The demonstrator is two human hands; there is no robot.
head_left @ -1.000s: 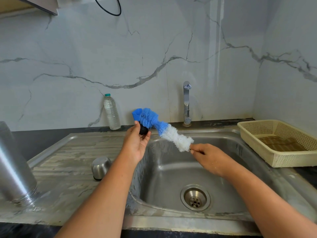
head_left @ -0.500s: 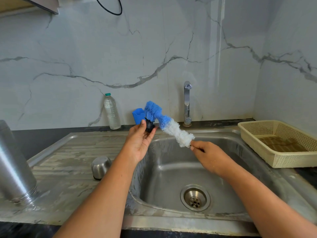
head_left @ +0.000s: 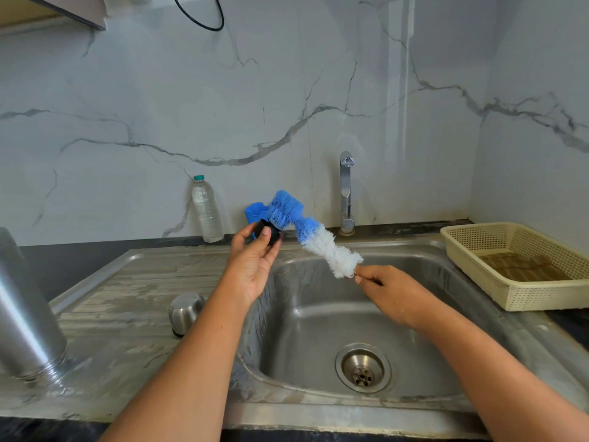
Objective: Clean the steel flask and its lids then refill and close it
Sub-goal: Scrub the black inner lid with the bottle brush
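- Here, the left hand (head_left: 255, 266) held a small black lid (head_left: 267, 233) between thumb and fingertips, above the back left edge of the sink (head_left: 318, 323).
- The right hand (head_left: 393, 293) pinched the thin handle of the bottle brush (head_left: 322, 244); its blue end touched the small black lid.
- The steel flask (head_left: 28, 320) stood mouth-down on the drainboard (head_left: 127, 298), far left.
- The steel cap (head_left: 186, 312) sat there too, between the steel flask and the sink.
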